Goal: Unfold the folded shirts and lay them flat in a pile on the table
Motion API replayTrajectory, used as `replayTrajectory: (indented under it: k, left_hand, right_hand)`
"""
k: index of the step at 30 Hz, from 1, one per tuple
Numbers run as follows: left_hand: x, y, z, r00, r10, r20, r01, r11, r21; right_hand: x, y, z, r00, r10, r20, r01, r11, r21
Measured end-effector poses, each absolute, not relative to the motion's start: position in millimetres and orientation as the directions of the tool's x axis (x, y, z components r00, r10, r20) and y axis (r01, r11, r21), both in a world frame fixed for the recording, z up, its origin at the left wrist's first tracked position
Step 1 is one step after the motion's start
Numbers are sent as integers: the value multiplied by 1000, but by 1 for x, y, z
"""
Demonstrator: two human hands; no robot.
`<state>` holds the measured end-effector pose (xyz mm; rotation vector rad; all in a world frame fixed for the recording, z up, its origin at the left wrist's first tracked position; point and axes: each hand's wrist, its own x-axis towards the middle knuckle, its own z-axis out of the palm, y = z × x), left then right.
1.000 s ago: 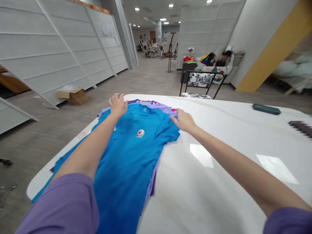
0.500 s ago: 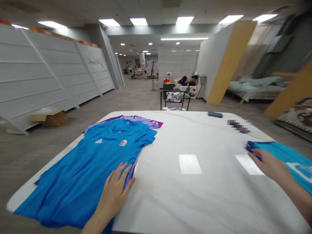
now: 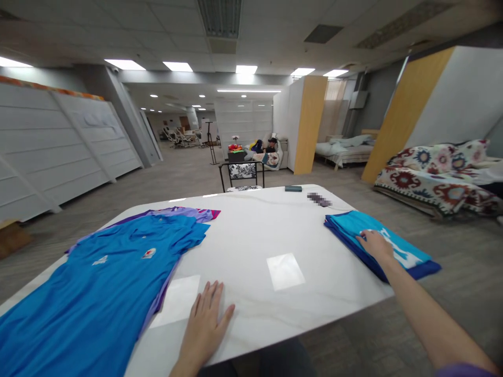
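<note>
My left hand [image 3: 205, 319] is nearest, open and palm down with the fingers spread, low over the near edge of the white tabletop [image 3: 243, 235]; I cannot tell whether it presses on the surface. It holds nothing.

Just left of it lies the blue shirt [image 3: 118, 267], front up, its body and short sleeve laid out fairly flat with some soft creases. None of it is folded. Under it, purple clothing [image 3: 188, 211] shows along the far and right edges, also spread out; I cannot count the layers.

On the right side of the tabletop is a folded pile [image 3: 346, 222], turquoise with a white print on top and dark blue beneath. That part looks done, neatly squared, while I judge the spread layers on the left to be the part without any folds made. My right hand [image 3: 375, 246] rests on top of the pile, fingers bent; whether they pinch the cloth I cannot tell.

Farther back, near the far edge, sit a dark green case [image 3: 293, 188] and a blurred-out object [image 3: 319, 199]. Beyond the edge stands a patterned chair [image 3: 242, 172], and a person [image 3: 272, 146] reclines well behind it.
</note>
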<state>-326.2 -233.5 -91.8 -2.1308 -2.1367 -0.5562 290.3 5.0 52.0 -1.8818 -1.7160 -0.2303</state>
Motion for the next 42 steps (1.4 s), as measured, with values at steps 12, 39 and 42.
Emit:
replayTrajectory:
  k: [12, 39, 42]
  left_hand:
    - [-317, -228, -102, -44, 951, 307, 972, -31, 234]
    - [-360, -265, 35, -391, 724, 569, 885, 124, 449]
    - [-298, -257, 91, -84, 777, 624, 822, -300, 484]
  right_hand:
    - [128, -72, 34, -310, 889, 337, 835, 424, -349]
    - [7, -17, 133, -213, 883, 418, 368, 469, -803]
    - [-36, -43, 191, -292, 785, 546, 39, 580, -814]
